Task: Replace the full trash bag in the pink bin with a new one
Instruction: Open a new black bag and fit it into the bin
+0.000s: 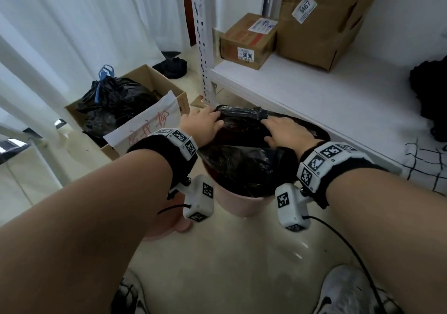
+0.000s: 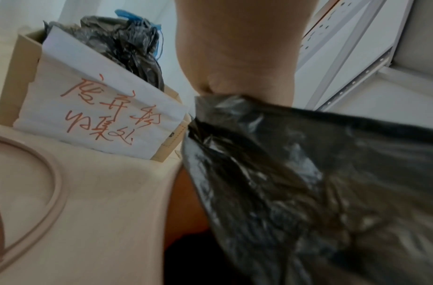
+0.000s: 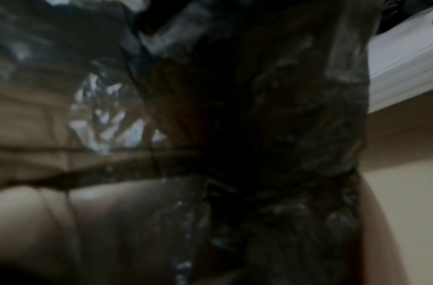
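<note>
Black crinkled plastic trash bag sits in the round pink plastic bin on the pale tiled floor, its mouth being spread over the rim near the white metal shelf. Judging by the tied black bag with the blue drawstring already lying in the open cardboard box with the hand-lettered paper sign, this looks like the fresh liner going in. The left hand grips the bag's edge at the far left of the rim, fingers curled over the plastic; the left wrist view shows the film bunched under the palm. The right hand lies across the far right edge, fingers bent onto the plastic, though whether they pinch it I cannot tell; its wrist view is dark and blurred. To do this well, pull the hem evenly outward and down over the lip all round, keeping the film slack enough not to tear.
</note>
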Demonstrator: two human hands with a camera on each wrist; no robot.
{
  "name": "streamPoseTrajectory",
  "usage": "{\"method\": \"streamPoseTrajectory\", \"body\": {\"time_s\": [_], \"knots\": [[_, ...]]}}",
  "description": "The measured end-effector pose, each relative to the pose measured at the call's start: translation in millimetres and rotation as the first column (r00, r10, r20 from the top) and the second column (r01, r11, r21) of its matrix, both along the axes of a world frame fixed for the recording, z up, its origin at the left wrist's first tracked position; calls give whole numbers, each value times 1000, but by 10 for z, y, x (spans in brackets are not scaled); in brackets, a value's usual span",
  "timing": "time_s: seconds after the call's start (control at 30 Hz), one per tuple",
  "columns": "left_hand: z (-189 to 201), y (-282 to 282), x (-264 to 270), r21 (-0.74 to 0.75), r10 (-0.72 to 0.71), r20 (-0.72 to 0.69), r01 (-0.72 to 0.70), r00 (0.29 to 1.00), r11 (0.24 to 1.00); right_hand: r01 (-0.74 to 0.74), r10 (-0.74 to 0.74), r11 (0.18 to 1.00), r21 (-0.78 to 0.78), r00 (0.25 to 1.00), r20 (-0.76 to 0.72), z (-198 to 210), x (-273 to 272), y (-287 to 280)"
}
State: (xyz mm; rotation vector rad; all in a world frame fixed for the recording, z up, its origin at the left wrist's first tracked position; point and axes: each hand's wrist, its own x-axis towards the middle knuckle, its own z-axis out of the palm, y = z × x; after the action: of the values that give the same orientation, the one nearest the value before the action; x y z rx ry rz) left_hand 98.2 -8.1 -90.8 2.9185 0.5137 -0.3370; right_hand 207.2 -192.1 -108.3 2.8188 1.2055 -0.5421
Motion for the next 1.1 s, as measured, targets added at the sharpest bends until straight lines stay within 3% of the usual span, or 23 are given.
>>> {"method": "streamPoseTrajectory", "body": {"time_s": [0.07, 0.17, 0.27, 0.4, 0.57, 0.7, 0.83, 1.0, 1.1], "knots": [[-57, -10, -17, 33, 18, -5, -18, 1000, 999, 53, -54, 999, -10, 995, -81, -83, 61, -28], [-91, 88, -12, 5, 57, -77, -57, 995, 998, 150, -135, 980, 132, 984, -116, -118, 118, -94], [-81, 128, -6, -123, 61, -184, -85, 981, 989, 270, -247, 934, 235, 961, -124, -72, 98, -159], [-51, 134, -70, -274, 136, -216, -194, 967, 942, 284, -281, 940, 188, 959, -39, -19, 6, -231], [-171, 172, -141, -350, 202, 33, -177, 979, 920, 240, -253, 935, 263, 967, 17, 24, -95, -234], [-96, 217, -137, -270, 113, 217, -52, 970, 961, 217, -253, 887, 408, 967, 35, 102, -131, -213], [-68, 247, -123, -145, -35, 230, 70, 972, 987, 157, -123, 902, 402, 987, -108, 79, -155, -200], [6, 115, -103, -98, -100, 247, 128, 964, 987, 114, -45, 949, 294, 972, -232, 43, -153, -6], [82, 110, -89, -109, -70, 303, 108, 951, 988, 67, -23, 966, 248, 984, -179, 79, -166, 29]]}}
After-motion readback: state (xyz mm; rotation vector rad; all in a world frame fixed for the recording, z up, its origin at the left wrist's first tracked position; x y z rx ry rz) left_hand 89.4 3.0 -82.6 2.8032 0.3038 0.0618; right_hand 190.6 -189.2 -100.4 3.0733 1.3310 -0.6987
